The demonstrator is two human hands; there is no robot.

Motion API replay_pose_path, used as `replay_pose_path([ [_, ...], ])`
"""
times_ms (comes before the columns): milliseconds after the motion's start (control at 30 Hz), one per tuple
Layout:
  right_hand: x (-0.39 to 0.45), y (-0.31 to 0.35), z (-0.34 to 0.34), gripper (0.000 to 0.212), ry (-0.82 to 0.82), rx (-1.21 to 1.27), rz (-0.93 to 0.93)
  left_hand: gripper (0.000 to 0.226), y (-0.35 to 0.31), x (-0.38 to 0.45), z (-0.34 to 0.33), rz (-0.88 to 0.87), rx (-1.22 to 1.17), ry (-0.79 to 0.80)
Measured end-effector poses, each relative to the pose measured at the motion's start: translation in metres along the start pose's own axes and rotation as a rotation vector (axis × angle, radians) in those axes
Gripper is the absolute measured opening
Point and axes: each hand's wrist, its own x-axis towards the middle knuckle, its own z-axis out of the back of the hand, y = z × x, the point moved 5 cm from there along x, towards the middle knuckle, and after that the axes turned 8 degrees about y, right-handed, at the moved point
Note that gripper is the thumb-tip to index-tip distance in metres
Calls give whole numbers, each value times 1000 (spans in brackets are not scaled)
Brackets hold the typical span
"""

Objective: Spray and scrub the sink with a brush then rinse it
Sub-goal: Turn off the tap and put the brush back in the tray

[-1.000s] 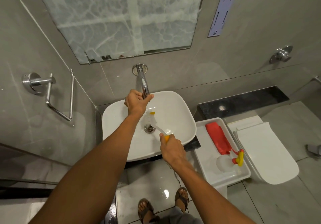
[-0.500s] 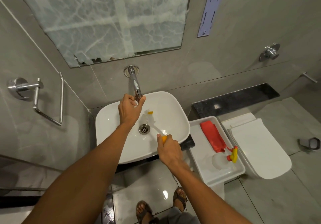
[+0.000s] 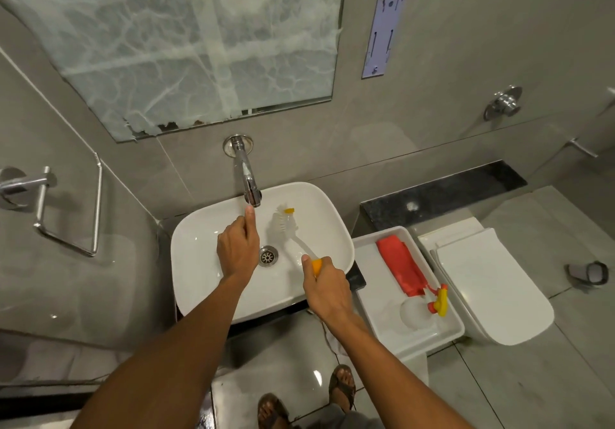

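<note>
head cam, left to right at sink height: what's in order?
towel holder → left hand → drain → right hand holding the brush → red bottle in the white tray → toilet

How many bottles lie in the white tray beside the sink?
2: a red bottle toward the tray's far end, and a clear spray bottle with yellow trigger nearer the person.
</note>
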Motion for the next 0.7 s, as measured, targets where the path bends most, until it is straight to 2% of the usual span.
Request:
replay_pose_path([
  [133, 6, -11, 20, 57, -57, 3, 2, 60, -12, -6, -25, -27, 37, 62],
  [267, 21, -37, 51, 58, -124, 38, -18, 54, -30, -9, -57, -130, 44, 74],
  [500, 48, -108, 97, 40, -265, 106, -67, 41, -67, -16, -135, -315, 48, 130],
  [600, 68, -144, 100, 38, -279, 125, -104, 69, -71, -22, -183, -269, 116, 262],
  [700, 84, -182, 95, 37, -282, 113, -161, 86, -71, -32, -226, -280, 224, 407],
])
